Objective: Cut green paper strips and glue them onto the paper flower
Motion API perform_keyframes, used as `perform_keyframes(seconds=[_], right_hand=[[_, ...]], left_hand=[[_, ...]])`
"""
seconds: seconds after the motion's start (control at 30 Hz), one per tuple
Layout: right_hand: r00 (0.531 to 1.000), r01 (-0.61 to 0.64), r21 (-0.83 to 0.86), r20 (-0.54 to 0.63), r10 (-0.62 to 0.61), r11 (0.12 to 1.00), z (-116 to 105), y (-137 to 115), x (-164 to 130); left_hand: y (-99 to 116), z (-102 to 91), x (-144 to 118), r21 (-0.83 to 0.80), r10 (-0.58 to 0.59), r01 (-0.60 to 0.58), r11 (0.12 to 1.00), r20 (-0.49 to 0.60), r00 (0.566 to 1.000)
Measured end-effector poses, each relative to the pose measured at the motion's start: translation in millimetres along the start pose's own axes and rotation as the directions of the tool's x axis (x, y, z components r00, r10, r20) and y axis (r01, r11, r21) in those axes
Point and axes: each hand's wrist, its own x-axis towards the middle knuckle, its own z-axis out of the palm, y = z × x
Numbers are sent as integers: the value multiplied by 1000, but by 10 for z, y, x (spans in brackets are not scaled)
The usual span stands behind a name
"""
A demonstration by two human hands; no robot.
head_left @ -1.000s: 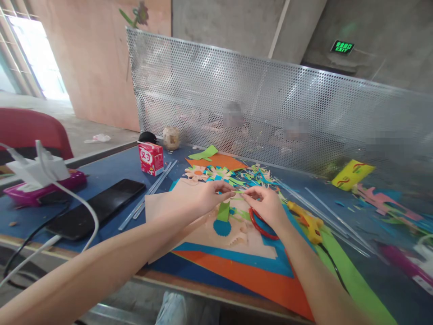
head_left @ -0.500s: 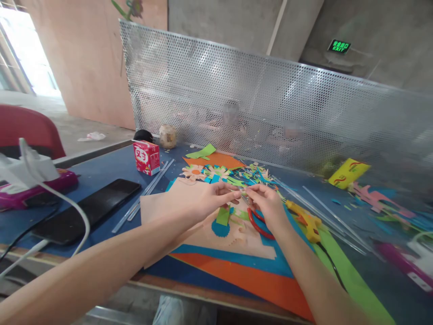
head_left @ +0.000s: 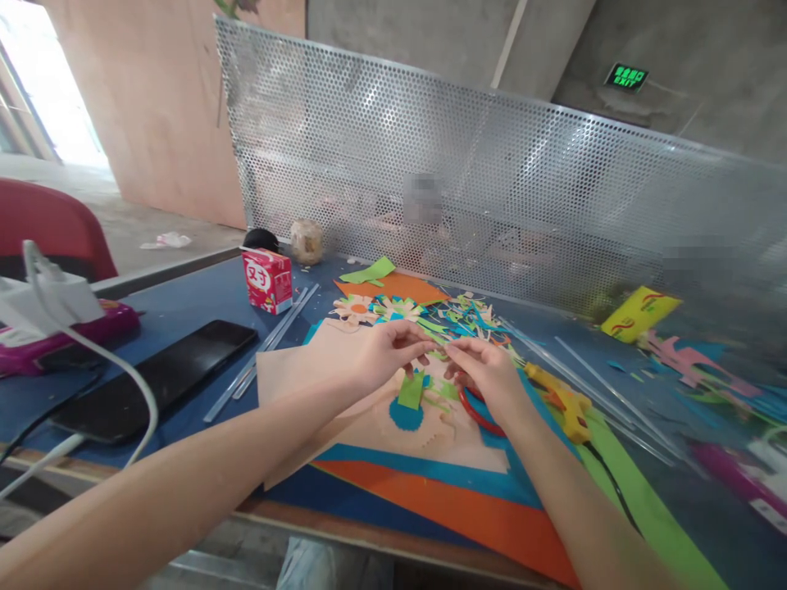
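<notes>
Both hands meet mid-frame over the paper pile; left hand (head_left: pixel 375 356) and right hand (head_left: pixel 489 373) each pinched nearly closed on the ends of a thin green paper strip (head_left: pixel 438 352), fingertips almost touching; the strip is held just above the beige sheet (head_left: pixel 320 373). I can't make out the strip's exact shape, too small. Below it, a green tab (head_left: pixel 411 391) stands on a blue scalloped disc (head_left: pixel 406 416). Red-handled scissors (head_left: pixel 476 410) lie under the right wrist; yellow glue gun (head_left: pixel 562 401) at 3 o'clock of that hand, close by. Phone (head_left: pixel 153 381) at 9 o'clock, well apart. Risks as I judge them: strip tears if both pinches pull apart; right wrist could nudge the scissors or brush the glue gun's tip; scraps (head_left: pixel 461 315) at 12 o'clock could stick to wet glue.
</notes>
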Motion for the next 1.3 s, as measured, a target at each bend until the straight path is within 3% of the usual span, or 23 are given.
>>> perform_keyframes(seconds=[0.53,0.67,0.8,0.87,1.0,1.13,1.3], right_hand=[[985,146,0,-92,-145,989,31,-17,-47],[987,130,-97,-77,-138,987,55,-29,-58],[994,70,-334,-55,-94,940,-49,-95,-44],[996,19,-526,-67,-63,850,-151,-112,-15],[995,-94,-851,-92,29,517,-314,-57,43],[981,-110,-956,-60,187,273,-339,-19,21],[930,-193,-978,-154,335,86,-336,-102,-56]], left_hand=[[87,154,-104,-119,-167,163,979,-19,986],[93,160,-111,-131,-162,152,980,-67,985],[83,115,-79,-126,-146,130,983,-122,982],[74,77,-51,-133,-139,121,984,-136,981],[51,6,-6,-148,-145,124,981,-147,978],[8,-37,22,-162,-178,154,975,-143,974],[-39,-89,56,-174,-179,150,973,-167,970]])
